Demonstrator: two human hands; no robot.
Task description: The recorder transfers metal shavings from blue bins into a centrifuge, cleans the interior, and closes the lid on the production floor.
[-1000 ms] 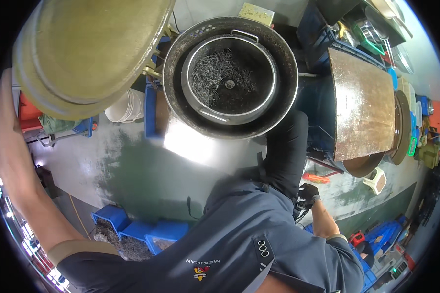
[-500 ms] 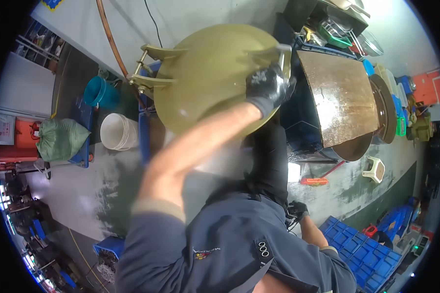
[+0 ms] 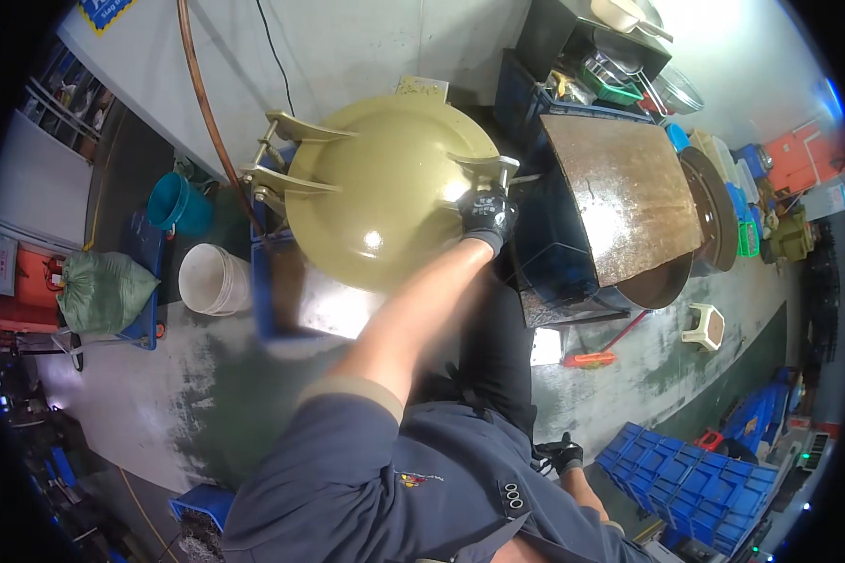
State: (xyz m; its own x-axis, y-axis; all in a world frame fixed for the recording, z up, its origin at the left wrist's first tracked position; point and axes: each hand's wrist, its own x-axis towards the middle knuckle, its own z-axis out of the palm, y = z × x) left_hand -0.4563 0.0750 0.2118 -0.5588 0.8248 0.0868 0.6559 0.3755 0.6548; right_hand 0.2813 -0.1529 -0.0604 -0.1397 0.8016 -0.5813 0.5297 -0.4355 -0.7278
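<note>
**Fingers of left hand (image 3: 487, 216) clenched on handle (image 3: 498, 167) of big yellow lid (image 3: 385, 183)**

Nearest: right hand (image 3: 563, 457), dark glove, much closer in than the lid and to its right; fingers look part bent, can't tell if gripping anything. Left hand, black glove, wraps the handle at the lid's right edge; fingertips hidden. Lid lies domed side up, hinge brackets (image 3: 296, 180) on its left edge. Rim underneath not visible, so can't tell if fully seated.

Farther: white bucket (image 3: 216, 280) left of lid, teal bucket (image 3: 180, 204) beyond it on the same side; brown board (image 3: 624, 192) right of lid; small yellowish box (image 3: 422, 89) just behind it.

Handling, my judgement: firm full-hand hold, ease the weight down on the hinge, no dropping. Keep fingers outside the edge, likely pinch point. Right hand best kept clear.

Vs one second ago: lid was tipped up to the left, drum open, pot of thin metal strands showing. Now the lid covers that spot, contents out of sight. Half a second ago: left hand already on the handle.
</note>
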